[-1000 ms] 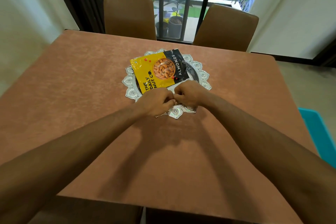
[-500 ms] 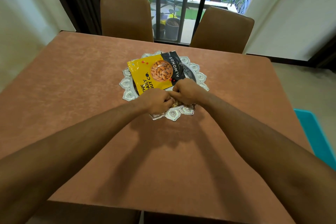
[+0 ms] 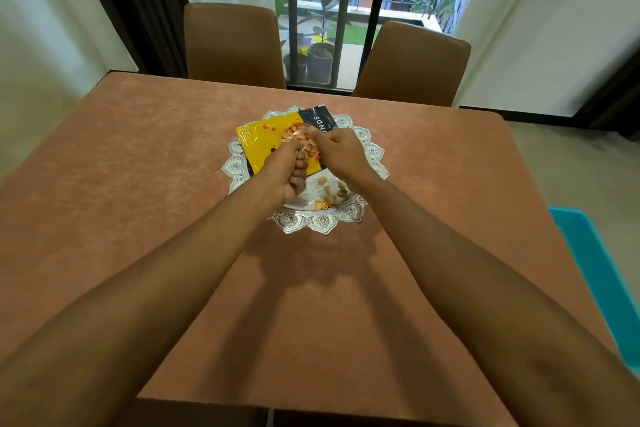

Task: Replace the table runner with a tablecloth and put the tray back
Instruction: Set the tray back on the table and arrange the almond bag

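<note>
Silver tray (image 3: pixel 322 220) sits on the tablecloth (image 3: pixel 138 184) beneath my left hand (image 3: pixel 289 172) and right hand (image 3: pixel 341 152), both gripping the almond packet (image 3: pixel 258 146); next I'd lay it flat

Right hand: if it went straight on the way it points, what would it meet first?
The almond packet lying on the silver tray; the right hand points toward it and may be touching it, though depth is unclear.

Forearms stretch forward, left hand (image 3: pixel 288 173) and right hand (image 3: pixel 342 153) close together (fingers (image 3: pixel 300 177) curled on the almond packet (image 3: pixel 259 146)).
</note>
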Available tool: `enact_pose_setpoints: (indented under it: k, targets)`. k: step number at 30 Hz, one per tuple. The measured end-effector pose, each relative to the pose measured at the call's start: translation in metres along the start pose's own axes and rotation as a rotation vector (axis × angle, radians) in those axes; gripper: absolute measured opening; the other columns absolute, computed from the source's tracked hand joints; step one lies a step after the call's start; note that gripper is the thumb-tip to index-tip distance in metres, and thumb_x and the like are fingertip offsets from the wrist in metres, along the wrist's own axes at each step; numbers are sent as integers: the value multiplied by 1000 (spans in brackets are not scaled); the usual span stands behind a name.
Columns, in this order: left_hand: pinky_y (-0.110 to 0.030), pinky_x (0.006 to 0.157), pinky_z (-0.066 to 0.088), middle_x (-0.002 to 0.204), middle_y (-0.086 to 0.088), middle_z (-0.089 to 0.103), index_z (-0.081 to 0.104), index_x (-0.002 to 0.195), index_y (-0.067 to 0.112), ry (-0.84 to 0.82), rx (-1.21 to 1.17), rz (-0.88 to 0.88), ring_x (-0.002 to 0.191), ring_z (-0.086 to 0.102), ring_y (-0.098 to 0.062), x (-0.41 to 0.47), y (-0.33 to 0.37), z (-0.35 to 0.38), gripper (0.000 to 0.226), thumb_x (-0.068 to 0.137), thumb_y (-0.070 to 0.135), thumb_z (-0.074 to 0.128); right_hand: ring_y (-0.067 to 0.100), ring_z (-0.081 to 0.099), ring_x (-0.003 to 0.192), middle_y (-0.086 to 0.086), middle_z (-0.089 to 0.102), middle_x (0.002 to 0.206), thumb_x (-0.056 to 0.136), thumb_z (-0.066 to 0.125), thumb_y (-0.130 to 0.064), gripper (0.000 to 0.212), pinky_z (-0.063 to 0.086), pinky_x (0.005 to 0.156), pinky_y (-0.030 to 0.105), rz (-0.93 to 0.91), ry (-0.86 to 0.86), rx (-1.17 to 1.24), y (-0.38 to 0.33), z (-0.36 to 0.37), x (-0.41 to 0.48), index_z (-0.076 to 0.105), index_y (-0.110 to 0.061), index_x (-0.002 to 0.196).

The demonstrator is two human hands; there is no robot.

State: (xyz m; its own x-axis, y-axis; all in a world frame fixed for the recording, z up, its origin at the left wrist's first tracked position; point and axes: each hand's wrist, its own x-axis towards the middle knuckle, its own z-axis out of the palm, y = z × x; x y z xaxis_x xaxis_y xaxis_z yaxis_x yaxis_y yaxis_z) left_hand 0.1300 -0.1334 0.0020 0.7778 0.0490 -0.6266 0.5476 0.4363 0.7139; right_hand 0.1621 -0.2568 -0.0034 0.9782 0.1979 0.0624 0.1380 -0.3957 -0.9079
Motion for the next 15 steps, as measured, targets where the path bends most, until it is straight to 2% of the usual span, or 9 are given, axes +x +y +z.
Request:
enact_pose_setpoints:
  k: [2, 4, 7, 9, 11, 13, 15]
  targets:
    - [-12, 25, 16, 43, 7, 35, 40, 61, 19, -92, -216, -140, 29, 23, -3, -3, -3, -1, 39, 100, 22, 42, 21, 31, 48, 7, 34, 50, 102, 57, -37, 57, 26, 52, 30, -42, 44, 50, -12, 7, -1, 47, -9, 54]
    - [-10, 26, 21, 45, 4, 37, 39, 63, 16, -122, -375, -198, 29, 27, -4, -8, -7, 0, 35, 98, 12, 38, 13, 28, 45, 1, 31, 47, 102, 57, -35, 58, 24, 48, 28, -94, 81, 65, -26, 14, -2, 41, -13, 51]
    - [-15, 40, 45, 54, 0, 49, 48, 68, 12, -114, -500, -173, 43, 49, -8, -18, -13, 6, 30, 96, 6, 39, 9, 26, 44, -1, 30, 45, 102, 57, -32, 59, 23, 48, 30, -201, 97, 13, -40, 28, -8, 37, -15, 49]
    - [-22, 54, 55, 66, -2, 60, 57, 75, 10, -174, -539, -126, 61, 61, -13, -26, -15, 4, 27, 98, 14, 43, 10, 26, 43, -4, 29, 44, 103, 57, -31, 61, 22, 50, 31, -284, 80, -85, -46, 35, -14, 32, -19, 48]
    - [-24, 64, 58, 76, -2, 65, 60, 84, 11, -236, -609, -104, 74, 66, -15, -32, -17, -1, 26, 99, 24, 45, 14, 33, 45, 1, 37, 44, 103, 56, -32, 62, 25, 54, 33, -350, 52, -222, -47, 40, -20, 37, -15, 47]
    - [-25, 69, 58, 76, -1, 68, 62, 87, 15, -250, -642, -85, 74, 69, -14, -35, -20, -5, 26, 98, 35, 50, 23, 39, 50, 4, 40, 46, 103, 57, -34, 62, 28, 58, 36, -379, 25, -318, -48, 42, -25, 38, -15, 47]
    - [-26, 66, 59, 72, 0, 70, 63, 86, 18, -247, -730, -66, 68, 72, -14, -37, -23, -8, 30, 94, 46, 56, 23, 39, 55, -2, 35, 48, 104, 54, -37, 62, 28, 58, 37, -378, -9, -415, -53, 45, -32, 34, -19, 49]
